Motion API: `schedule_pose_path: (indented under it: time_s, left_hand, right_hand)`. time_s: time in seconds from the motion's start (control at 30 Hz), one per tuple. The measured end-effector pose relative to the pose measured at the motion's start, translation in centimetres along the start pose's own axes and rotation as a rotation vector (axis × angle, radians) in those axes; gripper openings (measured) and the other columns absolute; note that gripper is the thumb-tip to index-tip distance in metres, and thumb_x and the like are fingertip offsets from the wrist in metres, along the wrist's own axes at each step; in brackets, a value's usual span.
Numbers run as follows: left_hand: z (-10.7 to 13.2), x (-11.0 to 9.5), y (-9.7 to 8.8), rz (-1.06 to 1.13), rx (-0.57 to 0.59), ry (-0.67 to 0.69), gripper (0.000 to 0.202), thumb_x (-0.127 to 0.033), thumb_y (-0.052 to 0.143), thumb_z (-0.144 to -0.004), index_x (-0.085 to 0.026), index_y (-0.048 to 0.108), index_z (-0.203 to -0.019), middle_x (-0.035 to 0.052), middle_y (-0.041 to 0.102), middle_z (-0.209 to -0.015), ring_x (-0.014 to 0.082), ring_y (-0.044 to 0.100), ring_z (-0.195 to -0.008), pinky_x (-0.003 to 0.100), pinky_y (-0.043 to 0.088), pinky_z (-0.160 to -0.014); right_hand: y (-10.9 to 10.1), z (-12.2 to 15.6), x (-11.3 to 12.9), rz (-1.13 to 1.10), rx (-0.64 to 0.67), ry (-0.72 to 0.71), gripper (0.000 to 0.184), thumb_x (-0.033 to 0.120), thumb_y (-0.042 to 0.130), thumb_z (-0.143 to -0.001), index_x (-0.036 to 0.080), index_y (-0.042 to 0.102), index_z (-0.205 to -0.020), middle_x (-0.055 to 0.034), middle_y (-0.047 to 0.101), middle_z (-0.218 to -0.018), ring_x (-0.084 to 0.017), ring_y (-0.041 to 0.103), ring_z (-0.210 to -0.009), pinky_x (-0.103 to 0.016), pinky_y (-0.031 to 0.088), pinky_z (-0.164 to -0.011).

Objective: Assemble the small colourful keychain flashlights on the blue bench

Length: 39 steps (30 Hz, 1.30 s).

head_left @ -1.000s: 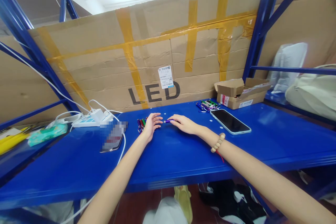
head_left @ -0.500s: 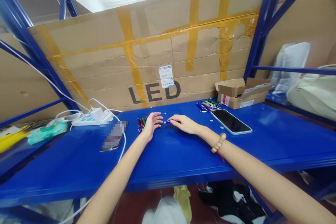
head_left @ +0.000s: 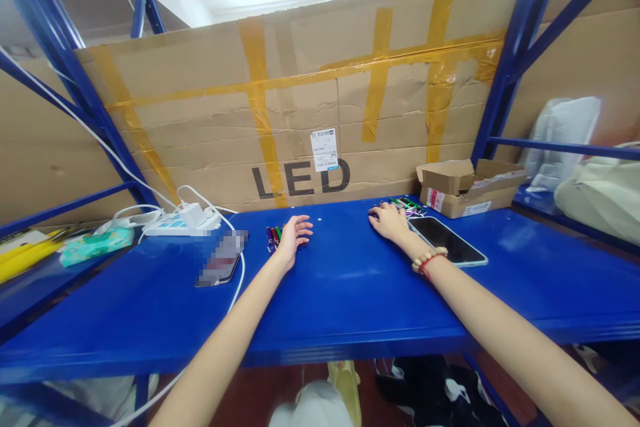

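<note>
My left hand (head_left: 294,235) rests on the blue shelf (head_left: 340,287) with its fingers apart, holding nothing. It lies right beside a small pile of coloured pen-like sticks (head_left: 273,237). My right hand (head_left: 388,221), a bead bracelet (head_left: 428,259) on its wrist, lies palm down with the fingers curled. It sits at the edge of a second pile of coloured sticks (head_left: 409,203). What is under its fingers is hidden. A dark phone (head_left: 453,241) lies just right of that hand.
A taped cardboard sheet marked LED (head_left: 300,120) closes the back. An open small carton (head_left: 470,187) stands at the back right. On the left lie a second phone (head_left: 220,260) on a white cable, a power strip (head_left: 180,221) and a tissue pack (head_left: 95,247).
My right hand, which pinched a purple stick near my left hand, has moved right to the second pile by the phone. The left hand stays put. The view shifted slightly.
</note>
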<state>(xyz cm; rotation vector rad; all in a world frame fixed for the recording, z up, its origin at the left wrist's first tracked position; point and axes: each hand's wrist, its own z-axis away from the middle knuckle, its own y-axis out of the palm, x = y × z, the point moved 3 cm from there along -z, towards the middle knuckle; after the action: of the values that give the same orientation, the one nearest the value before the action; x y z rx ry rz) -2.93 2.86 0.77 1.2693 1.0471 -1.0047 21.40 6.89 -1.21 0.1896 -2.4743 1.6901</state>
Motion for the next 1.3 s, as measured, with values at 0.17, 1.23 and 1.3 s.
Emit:
schedule_pose_path:
  time_s: [0.17,1.23,1.3]
  left_hand:
    - [-1.2,-1.1,-1.9,0.117,-0.095,0.033,0.023,-0.025,0.038,-0.075,-0.014,0.058,-0.079,0.004,0.061,-0.069,0.0105,0.055,-0.054,0.021,0.039,-0.05]
    - [-0.9,-0.3,-0.7,-0.198,-0.072,0.107,0.017,-0.032,0.054,-0.077,-0.019,0.052,-0.087,-0.0004,0.053,-0.072,0.0068,0.049,-0.048,0.018,0.031,-0.042]
    - [-0.8,0.1,-0.2,-0.238,0.011,0.129,0.025,-0.044,0.052,-0.078,-0.019,0.051,-0.081,-0.0015,0.05,-0.067,0.0061,0.045,-0.047,0.017,0.027,-0.04]
  right_hand:
    - [0.1,-0.5,-1.3,0.019,-0.059,0.131,0.031,0.026,0.04,-0.086,0.016,0.066,-0.102,-0.0156,0.053,-0.113,-0.03,0.041,-0.111,-0.045,0.03,-0.09]
    - [0.8,1.3,9.3,-1.005,0.35,-0.361,0.032,0.035,0.061,-0.072,0.012,0.067,-0.093,-0.0071,0.07,-0.088,-0.016,0.064,-0.075,-0.026,0.049,-0.07]
    - [0.4,1.7,9.9,-1.134,0.373,-0.406,0.033,0.037,0.061,-0.072,0.012,0.067,-0.091,-0.0068,0.07,-0.086,-0.016,0.063,-0.075,-0.028,0.049,-0.073]
